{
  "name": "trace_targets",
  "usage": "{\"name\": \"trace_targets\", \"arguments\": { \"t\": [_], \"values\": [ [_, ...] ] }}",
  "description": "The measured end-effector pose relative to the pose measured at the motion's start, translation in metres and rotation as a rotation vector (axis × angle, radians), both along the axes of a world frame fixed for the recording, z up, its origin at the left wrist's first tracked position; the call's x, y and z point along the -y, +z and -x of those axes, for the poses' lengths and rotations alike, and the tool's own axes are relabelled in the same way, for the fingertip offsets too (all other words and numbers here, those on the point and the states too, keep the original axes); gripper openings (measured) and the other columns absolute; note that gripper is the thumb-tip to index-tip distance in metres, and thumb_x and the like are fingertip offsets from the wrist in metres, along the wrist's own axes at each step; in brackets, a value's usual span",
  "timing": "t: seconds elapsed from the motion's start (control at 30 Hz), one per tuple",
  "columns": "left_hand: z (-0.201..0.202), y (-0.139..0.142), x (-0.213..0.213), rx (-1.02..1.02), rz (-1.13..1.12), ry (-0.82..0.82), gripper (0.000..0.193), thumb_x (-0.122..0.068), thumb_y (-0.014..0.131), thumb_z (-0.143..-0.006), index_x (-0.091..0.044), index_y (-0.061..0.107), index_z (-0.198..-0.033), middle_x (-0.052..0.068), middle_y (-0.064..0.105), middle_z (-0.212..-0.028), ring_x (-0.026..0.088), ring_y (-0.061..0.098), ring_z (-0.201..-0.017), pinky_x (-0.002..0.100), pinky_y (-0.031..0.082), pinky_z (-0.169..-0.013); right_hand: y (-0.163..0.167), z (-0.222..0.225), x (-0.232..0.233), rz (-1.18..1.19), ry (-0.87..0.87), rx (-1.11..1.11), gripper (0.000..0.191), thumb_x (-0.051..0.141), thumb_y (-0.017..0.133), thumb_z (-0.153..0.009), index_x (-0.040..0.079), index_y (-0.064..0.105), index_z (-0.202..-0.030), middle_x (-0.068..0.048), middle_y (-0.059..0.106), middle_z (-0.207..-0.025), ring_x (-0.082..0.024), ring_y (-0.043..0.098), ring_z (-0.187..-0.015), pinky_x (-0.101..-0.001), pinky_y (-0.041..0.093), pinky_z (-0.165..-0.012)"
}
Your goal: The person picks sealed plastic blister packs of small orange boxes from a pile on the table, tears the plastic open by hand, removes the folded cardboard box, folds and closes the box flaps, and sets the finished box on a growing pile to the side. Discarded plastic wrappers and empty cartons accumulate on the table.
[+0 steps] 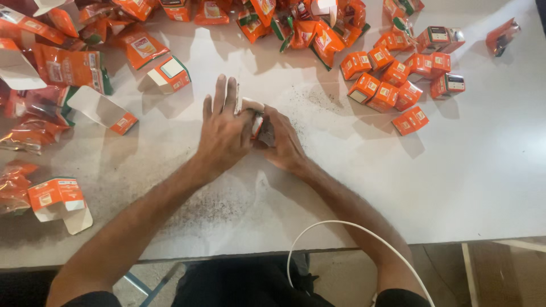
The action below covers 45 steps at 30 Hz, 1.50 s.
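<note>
head view, looking down on a white tabletop (466, 182). both hands meet at the centre, over one small orange carton (257, 120).

left hand (224, 133): palm down, fingers (220, 94) stretched toward 12 o'clock and lying close together, thumb side pressed against the carton. right hand (281, 142): curled in from 4 o'clock, fingers wrapped round the carton's far side. most of the carton is hidden between the two hands; only a white flap (250, 104) and a sliver of orange show. cannot tell whether the flap is tucked or loose.

step in hand, as a judgement: the carton is being closed or squared up, both hands pinching it from opposite sides on the tabletop.

next move, judged: it calls for a steady hold with the right hand while the left thumb presses the flap home; light pressure, since thin card like this would crease.

surroundings:
- closed orange cartons (392, 85), a loose cluster at 2 o'clock, some touching one another.
- open cartons with white flaps up: one (169, 74) at 11 o'clock, one (102, 109) at 10 o'clock, one (57, 199) at 8 o'clock near the edge.
- heap of orange foil pouches (68, 65) along 10 to 12 o'clock, more across the top edge.
- dark specks of spilled powder (210, 207) dusting the tabletop near the hands, toward 6 o'clock.
- white cable (335, 224) looping over the right forearm at 5 o'clock.
</note>
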<state>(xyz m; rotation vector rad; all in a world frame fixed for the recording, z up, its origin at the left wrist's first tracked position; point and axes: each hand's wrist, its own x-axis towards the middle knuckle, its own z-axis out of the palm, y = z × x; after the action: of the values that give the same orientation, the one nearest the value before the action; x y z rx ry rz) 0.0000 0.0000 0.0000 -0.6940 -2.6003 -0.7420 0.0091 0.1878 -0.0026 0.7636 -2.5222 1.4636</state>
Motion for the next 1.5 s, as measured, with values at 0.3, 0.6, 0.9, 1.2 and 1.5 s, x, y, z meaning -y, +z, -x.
{"name": "trace_targets", "arguments": {
  "t": [0.3, 0.6, 0.9, 1.2, 1.5],
  "values": [
    [0.009, 0.008, 0.002, 0.157, -0.072, -0.177, 0.048, -0.028, 0.070, -0.093, -0.001, 0.057, -0.130, 0.036, 0.039, -0.154, 0.051, 0.026, -0.150, 0.062, 0.032, -0.116, -0.045, 0.012, -0.018, -0.098, -0.016, -0.034, 0.095, 0.004, 0.082, -0.077, 0.004, 0.030, -0.156, -0.018, 0.064, -0.130, -0.037, 0.061, -0.123, -0.0468, 0.048, -0.105],
    [-0.002, -0.004, 0.028, -0.067, -0.176, -0.224, 0.027, -0.004, 0.077, -0.082, -0.005, 0.072, -0.109, 0.034, 0.034, -0.162, 0.052, 0.032, -0.152, 0.054, 0.033, -0.123, -0.040, -0.006, -0.010, -0.048, 0.036, -0.038, 0.087, 0.006, 0.080, -0.083, 0.006, 0.035, -0.157, -0.019, 0.064, -0.140, -0.039, 0.062, -0.128, -0.0468, 0.050, -0.108],
    [-0.026, 0.004, 0.011, 0.189, -0.219, -0.108, 0.018, -0.001, 0.068, -0.082, -0.005, 0.074, -0.099, 0.019, 0.069, -0.114, 0.044, 0.049, -0.138, 0.054, 0.030, -0.121, -0.035, -0.046, -0.003, -0.132, -0.031, -0.166, 0.084, 0.021, 0.086, -0.088, 0.005, 0.035, -0.153, -0.021, 0.061, -0.137, -0.042, 0.058, -0.126, -0.0496, 0.047, -0.107],
    [-0.012, -0.014, 0.015, 0.596, -0.461, -0.013, 0.020, -0.017, 0.066, -0.091, -0.005, 0.071, -0.107, 0.013, 0.073, -0.087, 0.025, 0.072, -0.070, 0.040, 0.056, -0.067, -0.033, -0.052, 0.005, -0.083, -0.098, -0.093, 0.091, 0.015, 0.087, -0.083, 0.005, 0.031, -0.154, -0.022, 0.060, -0.134, -0.040, 0.064, -0.119, -0.0467, 0.054, -0.099],
    [-0.012, -0.032, 0.003, 0.503, -0.551, -0.033, 0.014, -0.011, 0.063, -0.097, 0.000, 0.061, -0.105, 0.016, 0.071, -0.095, 0.025, 0.069, -0.079, 0.041, 0.055, -0.068, -0.023, -0.050, 0.003, -0.236, -0.058, -0.308, 0.064, -0.004, 0.077, -0.077, -0.001, 0.056, -0.137, -0.022, 0.060, -0.133, -0.043, 0.060, -0.119, -0.0486, 0.050, -0.101]
  ]
}}
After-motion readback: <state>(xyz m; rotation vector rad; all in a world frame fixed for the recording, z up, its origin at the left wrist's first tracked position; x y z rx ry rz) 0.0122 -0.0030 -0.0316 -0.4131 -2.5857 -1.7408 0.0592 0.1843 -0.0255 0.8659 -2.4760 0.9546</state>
